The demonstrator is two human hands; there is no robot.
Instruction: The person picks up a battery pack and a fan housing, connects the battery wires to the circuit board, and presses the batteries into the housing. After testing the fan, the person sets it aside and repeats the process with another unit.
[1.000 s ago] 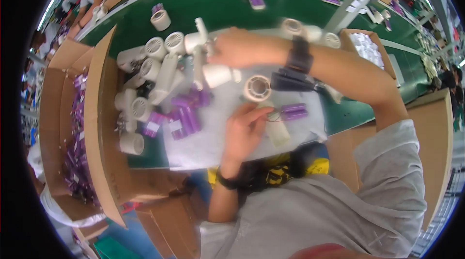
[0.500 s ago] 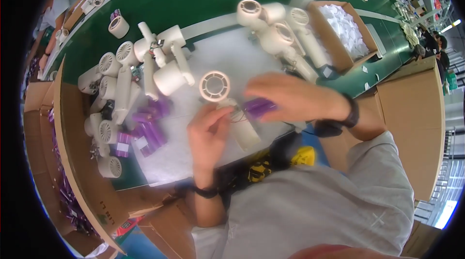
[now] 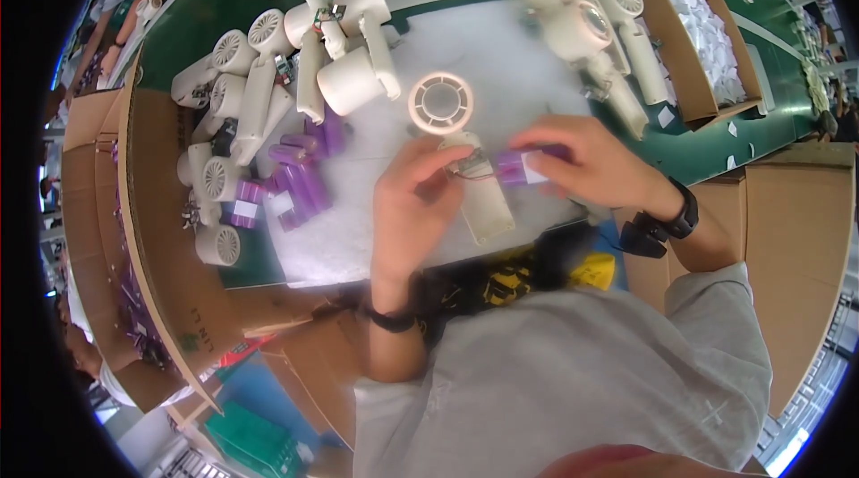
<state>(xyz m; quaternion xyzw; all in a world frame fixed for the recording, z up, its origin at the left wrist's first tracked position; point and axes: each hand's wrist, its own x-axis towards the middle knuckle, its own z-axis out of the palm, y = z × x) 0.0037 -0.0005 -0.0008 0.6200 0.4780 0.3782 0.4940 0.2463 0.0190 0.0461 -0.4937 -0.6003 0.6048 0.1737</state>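
Note:
A cream handheld fan (image 3: 494,212) lies in front of me on a pale sheet, its round grille (image 3: 441,103) pointing away from me and its handle toward me. The handle is open, with a small circuit board and thin wires showing near its top. My left hand (image 3: 413,205) is closed at the top of this handle, thumb and fingertips on the fan beside the wires. To the right, my right hand (image 3: 582,156) grips a purple battery pack (image 3: 512,169) with a white label, just beside the handle. Thin wires run between the board and the pack.
Several cream fan bodies (image 3: 349,82) and purple battery packs (image 3: 302,189) are piled on the left. More fans (image 3: 582,31) lie at the far right, beside a carton (image 3: 677,62) of white pieces. Large cardboard boxes stand at left (image 3: 165,236) and right (image 3: 796,236).
My view has shifted, so the bench things sit further right and the near things higher. The right hand has drawn slightly away from the fan, showing the pack's white label.

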